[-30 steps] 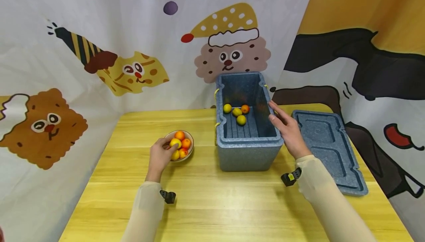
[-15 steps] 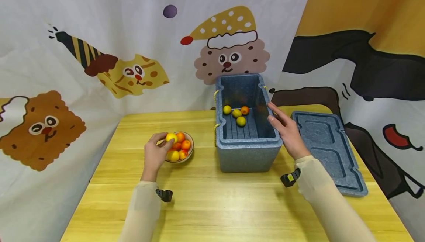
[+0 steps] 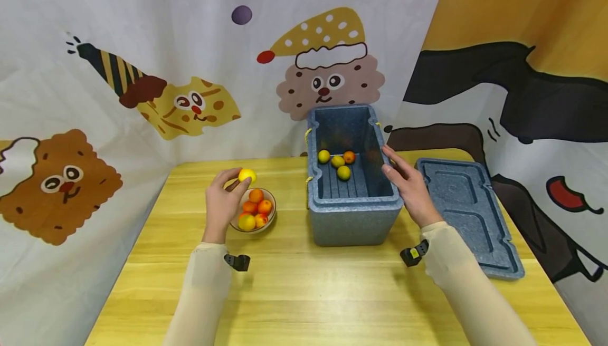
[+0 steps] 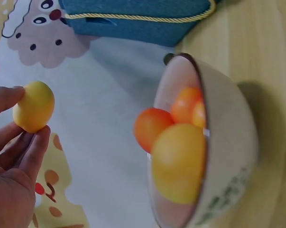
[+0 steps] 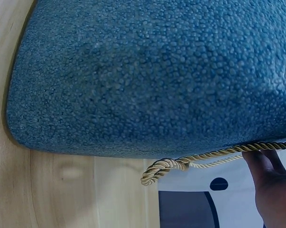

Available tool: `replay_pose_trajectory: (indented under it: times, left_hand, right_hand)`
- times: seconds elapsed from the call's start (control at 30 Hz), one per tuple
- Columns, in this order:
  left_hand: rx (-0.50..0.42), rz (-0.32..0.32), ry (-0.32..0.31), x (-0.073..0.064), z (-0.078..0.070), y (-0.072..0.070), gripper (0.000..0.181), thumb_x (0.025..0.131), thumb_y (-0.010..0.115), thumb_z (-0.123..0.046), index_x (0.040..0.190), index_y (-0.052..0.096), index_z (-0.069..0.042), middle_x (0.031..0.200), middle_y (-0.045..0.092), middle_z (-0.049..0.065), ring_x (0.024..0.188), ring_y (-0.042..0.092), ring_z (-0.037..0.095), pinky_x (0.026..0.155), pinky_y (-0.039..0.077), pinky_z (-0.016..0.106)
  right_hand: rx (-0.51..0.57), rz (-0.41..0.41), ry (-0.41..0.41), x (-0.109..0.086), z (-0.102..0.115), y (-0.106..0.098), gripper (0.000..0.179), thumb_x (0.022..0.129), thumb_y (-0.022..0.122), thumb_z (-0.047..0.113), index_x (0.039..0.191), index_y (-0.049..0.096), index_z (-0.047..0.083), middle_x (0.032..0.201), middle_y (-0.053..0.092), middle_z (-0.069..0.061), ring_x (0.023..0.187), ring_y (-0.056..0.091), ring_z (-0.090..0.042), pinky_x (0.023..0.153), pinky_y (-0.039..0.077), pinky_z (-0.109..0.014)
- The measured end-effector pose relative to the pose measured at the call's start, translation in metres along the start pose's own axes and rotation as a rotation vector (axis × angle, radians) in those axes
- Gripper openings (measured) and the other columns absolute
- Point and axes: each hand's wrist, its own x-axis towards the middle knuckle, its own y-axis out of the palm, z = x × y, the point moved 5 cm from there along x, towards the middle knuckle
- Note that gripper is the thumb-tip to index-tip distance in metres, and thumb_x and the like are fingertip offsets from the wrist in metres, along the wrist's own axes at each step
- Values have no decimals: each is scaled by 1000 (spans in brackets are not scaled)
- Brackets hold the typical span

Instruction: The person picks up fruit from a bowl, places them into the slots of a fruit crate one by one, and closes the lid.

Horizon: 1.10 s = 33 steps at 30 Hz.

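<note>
My left hand (image 3: 221, 201) pinches a small, smooth yellow fruit (image 3: 247, 177) between thumb and fingertips. It holds the fruit in the air just above the far left rim of a bowl (image 3: 273, 220). In the left wrist view the fruit (image 4: 34, 107) looks egg-shaped with an orange tint. Several orange and yellow fruits (image 3: 256, 195) lie in the bowl. My right hand (image 3: 412, 190) rests with extended fingers on the right rim of a speckled blue-grey foam box (image 3: 356, 227). Several yellow and orange fruits (image 3: 338, 161) lie on the box's ribbed floor.
The box's matching lid (image 3: 475, 219) lies flat on the wooden table (image 3: 304, 293), right of the box. Yellow rope handles (image 5: 214, 154) hang on the box's sides. A cartoon-printed cloth (image 3: 190, 29) stands right behind the table.
My left hand has lifted the yellow fruit up and away from the pile in the bowl. My right hand stays on the box rim.
</note>
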Motion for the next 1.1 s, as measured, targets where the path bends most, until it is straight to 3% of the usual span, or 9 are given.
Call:
replay_pose_trajectory:
  times: [0.3,0.57,0.73,1.1]
  left_hand:
    - [-7,15,98,14,-24,9,29,89,75,-11,115,70,1,113,63,10,110,59,23,93,51,32]
    - [-47,22,118,22,-53,22,29,88,74,-7,115,70,3,114,63,13,109,58,24,96,50,37]
    - [-55,44,173,37,-68,34,30,87,77,-11,114,71,1,111,64,9,106,59,19,92,51,30]
    - [-53,140,307,64,-122,73,30,88,76,-11,114,70,2,111,63,14,104,60,25,93,52,36]
  right_hand:
    - [8,5,-4,-2,0,0,53,104,51,29,153,37,15,159,26,3,145,22,-19,115,21,-51]
    - [11,-1,1,-2,2,1,54,104,51,29,153,37,12,159,27,3,144,23,-18,115,23,-49]
    - [8,-5,5,-2,3,0,54,104,51,29,153,37,12,159,28,3,144,24,-17,115,23,-49]
    - [22,3,4,0,-1,1,54,104,51,30,153,36,13,159,26,3,145,23,-19,115,22,-51]
